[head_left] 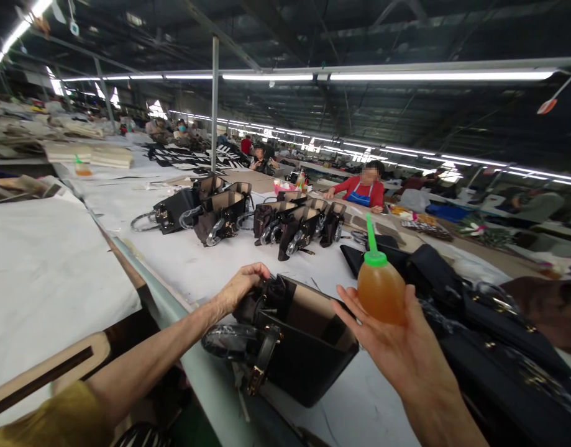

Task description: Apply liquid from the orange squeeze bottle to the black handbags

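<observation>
A black handbag (pixel 308 354) with a beige lining stands open at the top, at the front of the white worktable. My left hand (pixel 245 285) has its fingers closed on the bag's far left top edge. Its handle (pixel 229 338), wrapped in clear plastic, droops to the left beside a gold-buckled strap (pixel 265 357). To the right of the bag, my right hand (pixel 392 347) holds up a squeeze bottle (pixel 381 288) of amber liquid between thumb and fingers. The bottle has a green cap and a long green nozzle pointing up. My right fingertips are close to the bag's right side.
Several similar handbags (pixel 299 223) stand further back on the table (pixel 182 267). More black bags (pixel 494 347) are piled at the right. A co-worker in red (pixel 369 189) sits across the table. Another amber bottle (pixel 82 166) stands far left. A metal post (pixel 215 105) rises behind.
</observation>
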The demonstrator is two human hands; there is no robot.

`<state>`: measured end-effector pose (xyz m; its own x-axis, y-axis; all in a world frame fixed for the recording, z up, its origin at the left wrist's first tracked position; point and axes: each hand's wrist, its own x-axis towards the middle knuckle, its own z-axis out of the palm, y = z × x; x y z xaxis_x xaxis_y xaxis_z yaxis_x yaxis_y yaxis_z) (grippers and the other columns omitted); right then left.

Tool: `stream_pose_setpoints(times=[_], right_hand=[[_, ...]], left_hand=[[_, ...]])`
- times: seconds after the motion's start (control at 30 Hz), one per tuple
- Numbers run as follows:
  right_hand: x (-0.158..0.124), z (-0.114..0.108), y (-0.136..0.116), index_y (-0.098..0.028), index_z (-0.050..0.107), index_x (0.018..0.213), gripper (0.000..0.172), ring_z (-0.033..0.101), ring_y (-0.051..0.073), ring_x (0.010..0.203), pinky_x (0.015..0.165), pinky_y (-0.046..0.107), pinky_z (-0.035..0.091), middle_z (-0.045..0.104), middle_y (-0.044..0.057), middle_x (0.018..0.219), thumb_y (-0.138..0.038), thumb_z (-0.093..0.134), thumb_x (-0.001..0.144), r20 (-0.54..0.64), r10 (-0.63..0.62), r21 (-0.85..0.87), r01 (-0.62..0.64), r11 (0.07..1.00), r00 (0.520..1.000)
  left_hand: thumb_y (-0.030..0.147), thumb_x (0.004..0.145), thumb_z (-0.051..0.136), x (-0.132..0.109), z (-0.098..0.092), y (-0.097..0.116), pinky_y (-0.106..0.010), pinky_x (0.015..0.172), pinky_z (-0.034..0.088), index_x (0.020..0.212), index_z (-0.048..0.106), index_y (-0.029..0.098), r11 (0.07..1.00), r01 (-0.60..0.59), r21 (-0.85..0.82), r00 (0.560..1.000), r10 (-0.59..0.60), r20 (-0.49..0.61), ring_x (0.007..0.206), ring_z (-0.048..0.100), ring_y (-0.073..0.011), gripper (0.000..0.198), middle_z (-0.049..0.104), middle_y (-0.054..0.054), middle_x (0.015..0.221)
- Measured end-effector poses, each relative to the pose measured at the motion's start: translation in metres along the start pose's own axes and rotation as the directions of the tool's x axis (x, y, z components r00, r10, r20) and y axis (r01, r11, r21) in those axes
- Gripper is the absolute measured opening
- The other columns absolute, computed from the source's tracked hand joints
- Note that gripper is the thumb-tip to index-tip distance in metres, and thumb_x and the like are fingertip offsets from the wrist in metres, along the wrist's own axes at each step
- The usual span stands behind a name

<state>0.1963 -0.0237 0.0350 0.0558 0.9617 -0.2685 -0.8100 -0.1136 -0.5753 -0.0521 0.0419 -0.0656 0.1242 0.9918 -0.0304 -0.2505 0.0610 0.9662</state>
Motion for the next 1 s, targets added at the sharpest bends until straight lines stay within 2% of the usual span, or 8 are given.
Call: stream_pose_setpoints(times=[0.17, 0.27, 0.47, 0.57, 0.7, 0.8, 0.9, 1.0], right_hand=[[0.0, 0.001, 0.0, -0.009, 0.047, 0.128, 0.055, 0.05, 0.044, 0.113, 0.084, 0.064, 0.045, 0.041, 0.026, 0.133, -0.038, 0.062, 0.085, -0.002, -0.012, -0.006, 0.012, 1.0, 1.0], [0.001, 0.002, 0.0, -0.008, 0.046, 0.129, 0.056, 0.05, 0.045, 0.112, 0.083, 0.064, 0.045, 0.042, 0.028, 0.132, -0.037, 0.062, 0.085, -0.015, -0.011, -0.011, 0.011, 1.0, 1.0], [0.0, 0.004, 0.001, -0.009, 0.05, 0.126, 0.054, 0.052, 0.046, 0.109, 0.079, 0.062, 0.048, 0.046, 0.026, 0.129, -0.041, 0.062, 0.084, -0.024, -0.041, -0.056, 0.04, 0.998, 0.999], [-0.002, 0.004, 0.001, -0.01, 0.051, 0.125, 0.054, 0.052, 0.045, 0.109, 0.079, 0.061, 0.049, 0.046, 0.026, 0.13, -0.041, 0.064, 0.082, -0.026, -0.044, -0.062, 0.043, 0.997, 0.999], [-0.003, 0.006, 0.002, -0.008, 0.051, 0.124, 0.05, 0.053, 0.044, 0.107, 0.08, 0.061, 0.049, 0.048, 0.026, 0.128, -0.038, 0.06, 0.086, -0.043, -0.041, -0.051, 0.039, 0.998, 0.998], [-0.003, 0.006, 0.002, -0.008, 0.052, 0.124, 0.048, 0.054, 0.044, 0.107, 0.08, 0.061, 0.049, 0.05, 0.025, 0.127, -0.038, 0.059, 0.087, -0.037, -0.045, -0.053, 0.043, 0.998, 0.998], [-0.002, 0.004, 0.0, -0.009, 0.05, 0.127, 0.052, 0.052, 0.044, 0.109, 0.081, 0.061, 0.048, 0.047, 0.026, 0.129, -0.039, 0.059, 0.086, -0.042, -0.015, -0.047, 0.013, 0.999, 0.999], [-0.002, 0.001, -0.001, -0.007, 0.047, 0.128, 0.056, 0.051, 0.044, 0.11, 0.082, 0.062, 0.047, 0.045, 0.028, 0.13, -0.04, 0.061, 0.085, -0.035, -0.008, -0.033, 0.007, 0.999, 0.999]], left_hand=[[0.043, 0.077, 0.051, -0.006, -0.002, 0.013, -0.023, 0.056, 0.04, 0.092, 0.05, 0.017, 0.988, -0.078, 0.136, 0.982, 0.052, 0.184, 0.062, 0.05, -0.0115, 0.029, 0.053, 0.002, 0.071], [0.048, 0.068, 0.067, -0.007, -0.001, 0.018, -0.023, 0.055, 0.037, 0.098, 0.044, 0.02, 0.912, -0.162, 0.376, 0.966, 0.069, 0.248, 0.062, 0.048, -0.0109, 0.046, 0.05, 0.005, 0.072], [0.052, 0.044, 0.08, 0.005, 0.009, 0.017, -0.027, 0.059, 0.034, 0.083, 0.045, 0.02, 0.462, -0.069, 0.884, 0.98, 0.195, -0.026, 0.067, 0.049, -0.017, 0.061, 0.05, 0.001, 0.073], [0.067, 0.047, 0.072, 0.008, 0.014, 0.016, -0.028, 0.058, 0.034, 0.073, 0.048, 0.019, 0.395, 0.012, 0.919, 0.991, 0.121, -0.065, 0.067, 0.052, -0.0194, 0.059, 0.053, -0.001, 0.07], [0.07, 0.054, 0.065, 0.009, 0.018, 0.016, -0.027, 0.056, 0.033, 0.065, 0.052, 0.019, 0.378, -0.008, 0.926, 0.996, 0.09, -0.028, 0.062, 0.051, -0.0175, 0.054, 0.053, 0.0, 0.062], [0.049, 0.067, 0.064, 0.011, 0.017, 0.013, -0.025, 0.056, 0.034, 0.065, 0.054, 0.018, 0.396, -0.079, 0.915, 0.993, 0.108, 0.039, 0.058, 0.049, -0.0144, 0.032, 0.051, 0.002, 0.059], [0.028, 0.071, 0.055, 0.014, 0.013, 0.007, -0.024, 0.056, 0.036, 0.064, 0.054, 0.016, 0.533, -0.144, 0.834, 0.99, 0.076, 0.122, 0.058, 0.048, -0.0131, 0.014, 0.049, 0.003, 0.057], [0.025, 0.074, 0.051, 0.017, 0.007, 0.002, -0.024, 0.062, 0.041, 0.075, 0.059, 0.014, 0.731, -0.171, 0.661, 0.975, 0.03, 0.219, 0.065, 0.052, -0.0143, 0.014, 0.056, 0.001, 0.065]])
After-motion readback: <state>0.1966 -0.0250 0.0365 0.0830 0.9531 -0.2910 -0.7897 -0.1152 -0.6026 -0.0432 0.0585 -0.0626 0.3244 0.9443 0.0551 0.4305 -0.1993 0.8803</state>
